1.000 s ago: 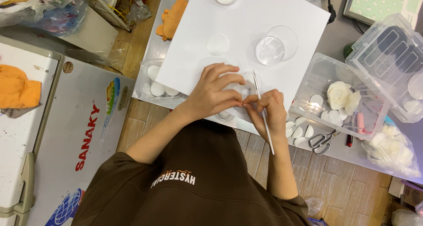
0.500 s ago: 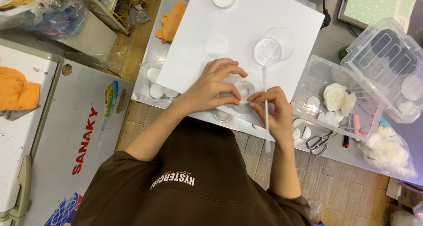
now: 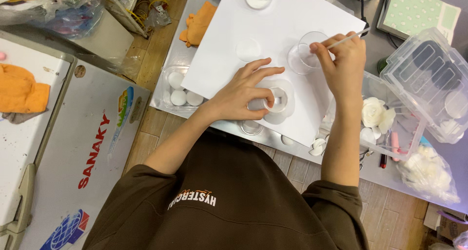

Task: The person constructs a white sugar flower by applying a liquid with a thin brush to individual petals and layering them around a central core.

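Your right hand (image 3: 341, 55) has moved. A moment ago it sat close beside your left hand, down by the white piece. Now it has gone up and away to the clear cup (image 3: 306, 59) near the top of the white paper sheet (image 3: 292, 20). Its fingers are pressed together, pinching a thin white stick (image 3: 348, 37), and the low end of the stick sits at the cup's rim. It looks like you are dipping or stirring in the cup, but the tip is too small to see well. Your left hand (image 3: 243, 91) has stayed where it was. Its fingers are spread and curled over the small white ring-shaped piece (image 3: 277, 101), holding it flat on the paper, near the edge closest to you. So the piece waits in place while the stick visits the cup. A clear tray of white balls (image 3: 181, 91) sits to the left of the paper, and a clear box with a white flower (image 3: 375, 112) sits to the right.
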